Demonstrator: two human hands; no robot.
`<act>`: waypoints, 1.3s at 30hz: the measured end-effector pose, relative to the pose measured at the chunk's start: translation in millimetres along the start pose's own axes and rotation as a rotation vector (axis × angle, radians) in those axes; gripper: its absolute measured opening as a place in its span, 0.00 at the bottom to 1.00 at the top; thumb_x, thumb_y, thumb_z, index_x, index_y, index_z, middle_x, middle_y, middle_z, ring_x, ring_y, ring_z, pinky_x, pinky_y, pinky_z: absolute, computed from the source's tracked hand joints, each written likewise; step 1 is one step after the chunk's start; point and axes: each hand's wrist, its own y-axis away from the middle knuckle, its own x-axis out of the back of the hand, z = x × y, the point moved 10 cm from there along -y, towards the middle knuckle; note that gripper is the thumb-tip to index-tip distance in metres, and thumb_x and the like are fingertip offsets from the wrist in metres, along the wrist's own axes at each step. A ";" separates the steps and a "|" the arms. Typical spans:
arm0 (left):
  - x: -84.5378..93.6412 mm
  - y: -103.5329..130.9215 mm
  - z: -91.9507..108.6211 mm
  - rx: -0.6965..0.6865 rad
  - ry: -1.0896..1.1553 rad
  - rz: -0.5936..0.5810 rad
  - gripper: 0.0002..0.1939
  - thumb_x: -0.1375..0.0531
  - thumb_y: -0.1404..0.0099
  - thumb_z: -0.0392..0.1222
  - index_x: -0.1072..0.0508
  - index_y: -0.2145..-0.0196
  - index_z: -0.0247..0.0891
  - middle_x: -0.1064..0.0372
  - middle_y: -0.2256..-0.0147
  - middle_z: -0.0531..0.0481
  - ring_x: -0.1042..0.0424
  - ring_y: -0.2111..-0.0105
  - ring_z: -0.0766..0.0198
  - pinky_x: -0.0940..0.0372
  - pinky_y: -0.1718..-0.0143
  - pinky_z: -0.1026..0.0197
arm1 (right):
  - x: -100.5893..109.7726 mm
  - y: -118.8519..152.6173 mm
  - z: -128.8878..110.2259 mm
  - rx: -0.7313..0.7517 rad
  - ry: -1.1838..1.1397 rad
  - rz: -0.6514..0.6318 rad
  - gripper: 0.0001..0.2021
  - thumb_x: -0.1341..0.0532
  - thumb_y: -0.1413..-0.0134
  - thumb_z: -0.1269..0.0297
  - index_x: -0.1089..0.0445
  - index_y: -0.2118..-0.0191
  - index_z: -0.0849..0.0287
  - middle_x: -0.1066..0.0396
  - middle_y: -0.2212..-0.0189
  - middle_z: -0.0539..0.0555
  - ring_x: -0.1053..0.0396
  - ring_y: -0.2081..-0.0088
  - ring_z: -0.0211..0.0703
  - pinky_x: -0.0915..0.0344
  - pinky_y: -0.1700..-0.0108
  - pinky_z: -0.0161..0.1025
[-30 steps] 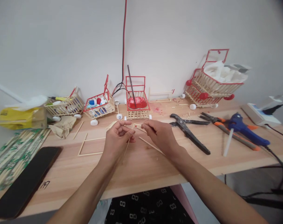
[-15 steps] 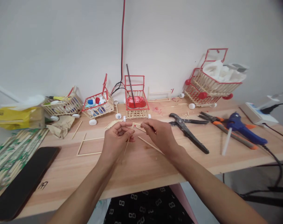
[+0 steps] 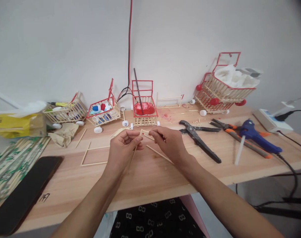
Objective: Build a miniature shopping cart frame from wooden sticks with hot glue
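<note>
In the head view, we see our left hand (image 3: 125, 142) with thumb and fingers curled nearly together on a thin, pale wooden stick (image 3: 141, 132), its long axis slanting from lower left to an upper end pointing away from us. Our right hand (image 3: 169, 142) pinches a second pale stick (image 3: 149, 137), pointing left and slightly away. Both look straight and slim, with a red spot where they meet, before a red-railed wooden cart (image 3: 145, 121).

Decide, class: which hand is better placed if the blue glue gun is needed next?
Probably the right hand: it is nearer the glue gun; the left hand sits farther off. Both seem to pinch thin sticks.
</note>
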 end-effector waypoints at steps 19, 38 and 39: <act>0.1 -1.7 -6.9 0.047 0.014 -0.031 0.13 0.30 0.51 0.41 0.27 0.69 0.33 0.28 0.76 0.54 0.29 0.78 0.70 0.30 0.73 0.65 | 0.3 0.8 0.7 0.013 0.001 0.011 0.11 0.45 0.38 0.64 0.28 0.70 0.60 0.28 0.75 0.49 0.36 0.75 0.34 0.44 0.69 0.32; 1.1 -1.0 -6.6 0.044 -0.006 -0.024 0.13 0.30 0.52 0.41 0.27 0.70 0.33 0.28 0.76 0.53 0.29 0.78 0.69 0.29 0.72 0.63 | 0.6 1.0 0.6 0.021 0.014 0.013 0.12 0.45 0.38 0.64 0.28 0.69 0.59 0.28 0.75 0.50 0.35 0.73 0.35 0.43 0.68 0.32; 1.1 -1.1 -6.9 0.045 -0.005 -0.024 0.13 0.30 0.52 0.41 0.27 0.70 0.33 0.28 0.76 0.53 0.29 0.78 0.69 0.30 0.73 0.63 | 0.7 1.0 0.7 0.022 0.011 0.013 0.12 0.45 0.38 0.64 0.28 0.69 0.59 0.28 0.75 0.50 0.35 0.73 0.35 0.43 0.68 0.32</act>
